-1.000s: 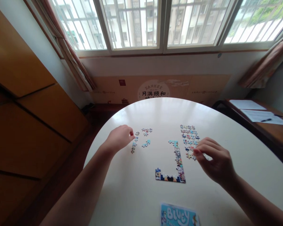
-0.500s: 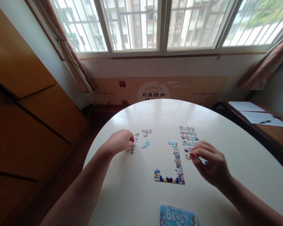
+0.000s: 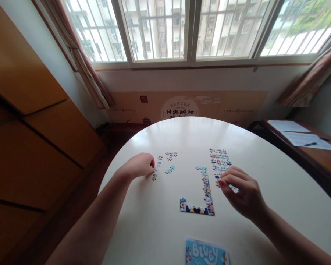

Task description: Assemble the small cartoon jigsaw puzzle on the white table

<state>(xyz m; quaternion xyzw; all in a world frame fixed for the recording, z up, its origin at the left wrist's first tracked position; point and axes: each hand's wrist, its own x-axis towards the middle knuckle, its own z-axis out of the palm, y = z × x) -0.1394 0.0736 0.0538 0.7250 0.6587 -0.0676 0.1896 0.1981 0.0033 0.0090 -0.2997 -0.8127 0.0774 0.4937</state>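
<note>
My left hand [image 3: 140,164] is closed, its fingers curled down beside a short column of loose jigsaw pieces [image 3: 155,175] on the left. Whatever its fingertips hold is hidden. On the right, my right hand [image 3: 244,191] pinches thumb and forefinger at the lower end of a block of loose jigsaw pieces [image 3: 220,159], seemingly on one puzzle piece. Other pieces show beneath its fingers. Between the hands lies a partly joined puzzle [image 3: 208,189], shaped like a backward L with a short hook at each end. More loose pieces [image 3: 170,169] lie right of my left hand.
A blue box or card marked "BLUEY" [image 3: 205,252] lies at the near edge of view. The white round table [image 3: 154,228] carries everything. Papers and pens [image 3: 310,140] rest on a wooden desk at right. Windows and a printed panel [image 3: 179,105] stand beyond.
My left hand has shifted slightly left, away from the pieces. My right hand's fingertips have moved a little left along the lower end of the block. The joined puzzle looks the same.
</note>
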